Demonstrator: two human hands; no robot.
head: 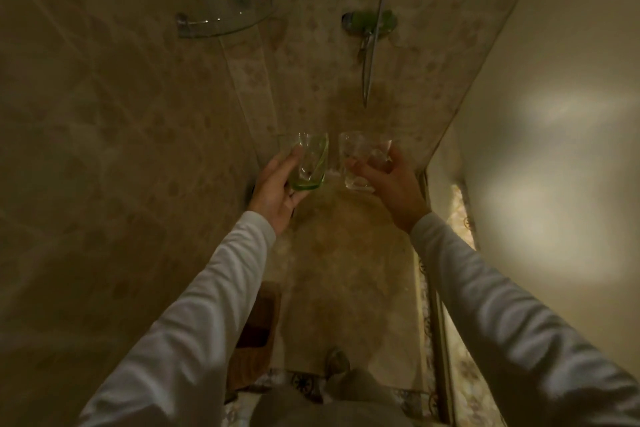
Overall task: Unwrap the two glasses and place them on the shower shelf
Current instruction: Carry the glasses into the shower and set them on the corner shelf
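My left hand [277, 191] grips a green-tinted glass [310, 163] from its left side, holding it upright in the air. Just to its right, my right hand [391, 180] holds a clear glass [360, 166], fingers wrapped around its front. The two glasses are close together but apart, with no wrapping visible on either. A curved glass corner shelf [225, 22] on metal brackets is fixed to the tiled shower wall, far above and to the left of both hands, with nothing on it.
A shower mixer with green handles [370, 22] and a hose [372, 55] hang on the back wall. A glass shower door [519, 62] stands to the right. Below are the beige shower floor [346, 270], a brown wooden object [256, 329] and patterned floor tiles.
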